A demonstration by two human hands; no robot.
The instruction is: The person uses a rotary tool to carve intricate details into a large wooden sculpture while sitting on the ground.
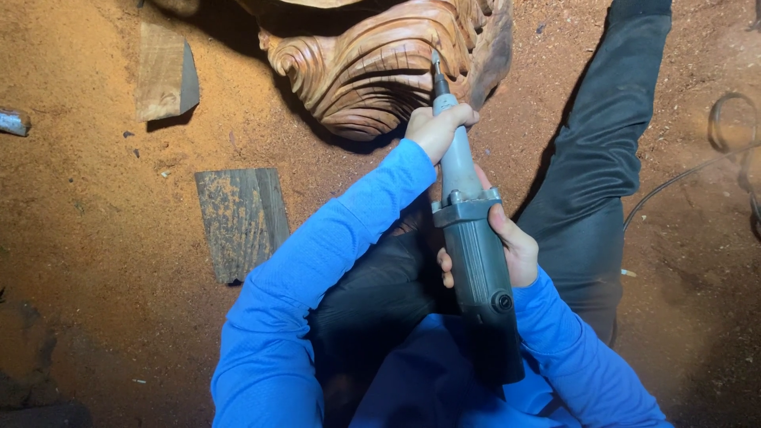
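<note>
The left hand (437, 127) is closed around the slim neck of the grinder (472, 238), close behind the bit, likely to steer the tip. The right hand (511, 250) is wrapped around the thick grey body nearer the person, bearing its weight. Just beyond the left hand, the bit touches the carving (372, 67), reddish-brown wood cut in flowing curled ridges, resting on the sawdust-covered floor (95, 238).

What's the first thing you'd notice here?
The swirly carved wood piece at top centre, with a grey power tool pointing its tip into the grooves. The left hand grips the tool's thin neck, the right hand its thick body. Orange sawdust covers the ground all around.
</note>
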